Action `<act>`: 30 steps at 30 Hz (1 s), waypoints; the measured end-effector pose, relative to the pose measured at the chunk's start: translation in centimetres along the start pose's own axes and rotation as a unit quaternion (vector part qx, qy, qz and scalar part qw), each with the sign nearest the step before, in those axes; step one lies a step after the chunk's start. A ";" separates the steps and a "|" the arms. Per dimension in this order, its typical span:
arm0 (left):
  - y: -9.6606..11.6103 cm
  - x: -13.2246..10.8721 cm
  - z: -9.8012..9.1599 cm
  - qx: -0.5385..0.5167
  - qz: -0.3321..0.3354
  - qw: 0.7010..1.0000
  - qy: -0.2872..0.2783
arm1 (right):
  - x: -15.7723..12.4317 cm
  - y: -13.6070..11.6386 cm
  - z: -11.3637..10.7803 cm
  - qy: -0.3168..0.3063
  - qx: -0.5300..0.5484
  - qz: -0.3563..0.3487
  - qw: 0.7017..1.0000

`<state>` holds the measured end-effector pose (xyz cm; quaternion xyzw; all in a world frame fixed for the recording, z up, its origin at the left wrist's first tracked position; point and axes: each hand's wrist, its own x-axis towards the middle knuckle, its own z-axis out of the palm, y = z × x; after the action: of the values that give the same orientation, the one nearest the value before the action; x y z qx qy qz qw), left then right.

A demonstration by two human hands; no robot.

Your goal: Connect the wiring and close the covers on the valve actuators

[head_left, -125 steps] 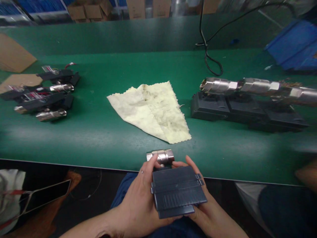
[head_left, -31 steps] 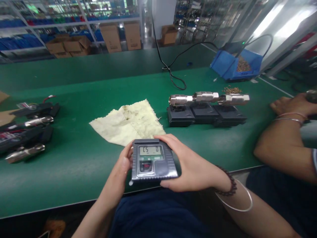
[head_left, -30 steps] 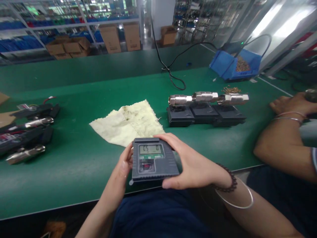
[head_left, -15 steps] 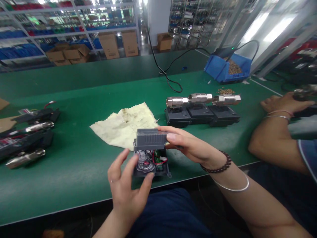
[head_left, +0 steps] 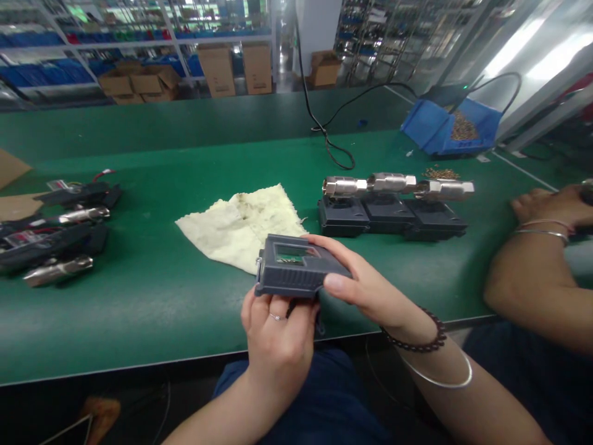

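Note:
A dark grey meter housing [head_left: 296, 272] with a small display window is held over the near edge of the green bench [head_left: 152, 309]. My left hand [head_left: 278, 343] grips it from below, fingers curled under its near end. My right hand [head_left: 361, 281] holds its right side, thumb along the edge. The lower half of the housing is hidden behind my left hand.
A stained yellow cloth [head_left: 241, 224] lies just beyond the housing. Three finished units with metal barrels [head_left: 393, 201] stand in a row to the right. More units [head_left: 55, 232] lie at the left. A co-worker's arm [head_left: 542, 259] rests at the right. A blue bin [head_left: 451, 127] stands behind.
The housing was closed with its display facing me, then its cover was lifted off the base, showing wires. Now both hands hold the two halves together again.

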<state>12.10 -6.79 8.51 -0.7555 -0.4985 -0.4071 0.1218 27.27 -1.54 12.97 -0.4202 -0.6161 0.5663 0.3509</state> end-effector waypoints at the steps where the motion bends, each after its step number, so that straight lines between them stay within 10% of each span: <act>1: 0.0 -0.4 0.0 0.000 -0.002 1.000 0.007 | -0.3 0.3 0.2 0.008 -0.027 -0.011 1.000; 9: -1.3 -3.4 -0.6 -0.071 -0.102 0.989 0.074 | -1.5 2.3 1.3 0.051 -0.094 -0.071 0.992; 18: -1.0 -4.5 0.4 -0.058 -0.046 0.997 0.028 | -2.1 4.5 2.0 0.093 -0.197 -0.163 0.962; 24: -4.3 -6.4 0.3 -0.289 -0.138 0.942 0.100 | -2.1 5.1 1.7 0.078 -0.281 -0.243 0.925; 30: -7.1 -5.8 0.6 -0.459 -0.236 0.841 -0.162 | -1.9 4.3 1.1 0.040 -0.343 -0.264 0.900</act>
<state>5.33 -6.84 2.28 -0.6395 -0.4303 -0.4774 -0.4219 27.56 -3.73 8.68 -0.3586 -0.8463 0.1890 0.3457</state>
